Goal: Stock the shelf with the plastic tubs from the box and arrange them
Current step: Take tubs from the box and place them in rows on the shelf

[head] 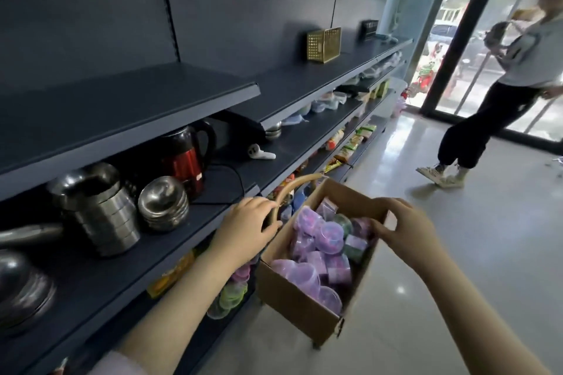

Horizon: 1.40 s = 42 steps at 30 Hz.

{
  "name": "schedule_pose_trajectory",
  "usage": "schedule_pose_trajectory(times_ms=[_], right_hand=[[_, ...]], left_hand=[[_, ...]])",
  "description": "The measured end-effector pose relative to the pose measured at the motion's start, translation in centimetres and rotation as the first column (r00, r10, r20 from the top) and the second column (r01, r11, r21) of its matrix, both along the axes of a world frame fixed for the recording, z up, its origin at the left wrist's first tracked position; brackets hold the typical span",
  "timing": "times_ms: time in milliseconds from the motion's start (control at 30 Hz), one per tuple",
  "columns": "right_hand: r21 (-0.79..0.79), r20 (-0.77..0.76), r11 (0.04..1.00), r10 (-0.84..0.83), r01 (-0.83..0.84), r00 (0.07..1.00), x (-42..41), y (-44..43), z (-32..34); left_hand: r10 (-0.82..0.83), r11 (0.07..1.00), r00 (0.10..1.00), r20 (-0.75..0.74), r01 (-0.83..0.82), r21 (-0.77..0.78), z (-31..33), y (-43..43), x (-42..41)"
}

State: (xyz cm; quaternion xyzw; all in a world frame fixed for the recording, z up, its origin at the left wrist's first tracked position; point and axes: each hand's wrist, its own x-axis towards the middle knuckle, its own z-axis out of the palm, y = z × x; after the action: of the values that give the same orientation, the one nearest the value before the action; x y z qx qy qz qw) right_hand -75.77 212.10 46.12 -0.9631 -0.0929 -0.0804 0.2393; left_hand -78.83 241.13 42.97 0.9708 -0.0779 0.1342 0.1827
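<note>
Facing the long dark shelf, stacked with steel pots near its front edge. Holding the cardboard box just off that edge, above the floor. Gripping its bent left flap with the left hand, fingers curled over it; clasping the right rim with the right hand, fingers and thumb curled round. Carrying purple tubs heaped inside the box; perhaps more lying on the lower shelf, too blurred to confirm. Probably doing best keeping the box level, propping it on the edge, freeing one hand for lifting tubs.
</note>
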Motion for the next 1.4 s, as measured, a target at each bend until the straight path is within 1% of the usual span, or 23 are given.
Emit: schedule_pose_trajectory(times_ms=[67,167,300,433,567,667,767,833,933,1033,1100,1167,1267,1400], right_hand=[[0.032,-0.025,0.999,-0.038,0.039,0.999,2.2,-1.4,-1.5],[0.024,-0.083,0.995,-0.093,0.095,0.992,5.3,-3.5,-3.8],[0.080,-0.167,0.983,-0.153,0.168,0.974,9.1,-5.7,-6.7],[0.098,-0.230,0.978,-0.156,0.183,0.961,13.4,-7.3,-9.5],[0.057,-0.300,0.991,-0.096,0.118,0.949,20.1,-8.9,-13.5],[0.031,-0.374,0.999,-0.004,0.017,0.927,26.3,-10.2,-16.5],[0.072,-0.422,0.992,0.128,-0.107,0.898,32.4,-11.6,-19.2],[0.092,-0.452,0.980,0.201,-0.179,0.869,35.9,-12.3,-20.6],[0.155,-0.518,0.961,0.276,-0.229,0.809,39.7,-13.2,-21.9],[0.195,-0.570,0.949,0.314,-0.247,0.759,42.2,-13.7,-22.4],[0.216,-0.577,0.942,0.336,-0.258,0.744,43.1,-14.4,-22.7],[0.237,-0.587,0.935,0.354,-0.264,0.728,44.1,-15.2,-23.3],[0.206,-0.593,0.924,0.379,-0.322,0.710,45.6,-16.1,-25.1],[0.175,-0.616,0.891,0.431,-0.419,0.659,48.2,-16.3,-28.6]], left_hand=[[-0.027,0.999,0.998,-0.053,0.025,-0.042,-1.9,-1.2,3.1],[-0.066,0.995,0.992,-0.103,0.057,-0.085,-4.2,-3.1,7.2],[-0.137,0.988,0.977,-0.161,0.122,-0.100,-6.2,-5.5,11.8],[-0.133,0.988,0.974,-0.181,0.117,-0.101,-8.0,-7.2,15.5],[-0.048,0.992,0.980,-0.194,0.025,-0.120,-11.1,-8.8,19.2],[0.039,0.984,0.975,-0.221,-0.076,-0.162,-14.1,-10.6,21.4],[0.156,0.966,0.952,-0.263,-0.203,-0.160,-16.5,-13.4,23.1],[0.241,0.938,0.923,-0.299,-0.301,-0.172,-17.8,-15.6,24.0],[0.362,0.884,0.878,-0.315,-0.430,-0.183,-18.8,-19.0,24.8],[0.452,0.838,0.840,-0.301,-0.515,-0.178,-19.2,-22.0,25.3],[0.489,0.810,0.815,-0.310,-0.556,-0.184,-19.5,-23.7,25.4],[0.506,0.782,0.804,-0.313,-0.581,-0.226,-20.4,-25.3,25.6],[0.516,0.751,0.784,-0.345,-0.608,-0.258,-22.7,-27.9,26.6],[0.527,0.719,0.766,-0.367,-0.632,-0.288,-27.3,-31.0,28.6]])
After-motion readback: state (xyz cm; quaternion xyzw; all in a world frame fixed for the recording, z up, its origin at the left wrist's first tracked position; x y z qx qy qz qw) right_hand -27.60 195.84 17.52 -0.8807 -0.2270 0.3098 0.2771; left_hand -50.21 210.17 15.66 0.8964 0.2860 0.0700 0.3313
